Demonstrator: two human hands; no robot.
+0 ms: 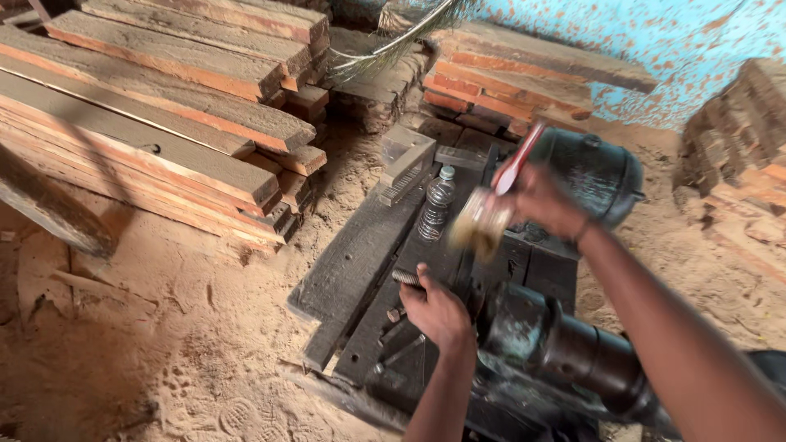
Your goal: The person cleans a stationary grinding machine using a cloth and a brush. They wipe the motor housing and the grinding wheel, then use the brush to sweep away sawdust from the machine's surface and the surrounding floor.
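Left hand (438, 311): fingers closed on a short threaded bolt (406, 277), which lies on the dark machine bed (360, 254) just beside a black cylindrical housing (565, 344). Right hand (544, 200): clamped on the red handle of a brush (491, 209), whose pale bristle head is motion-blurred and hangs above the bed, between the two hands. Bottle (436, 205): clear plastic, upright on the bed, just left of the brush head. Motor (594, 172): dark rounded body behind the right hand. Loose bolts (401, 344): lying on the bed below the left hand. Metal block (405, 164): grey, ribbed, at the far end of the bed. Planks (155, 115): stacked in rough layers at upper left; more planks (516, 78) at upper centre against a blue wall (655, 33). Bricks (737, 131): piled at right. Floor (147, 327): sawdust, marked with shoe prints.
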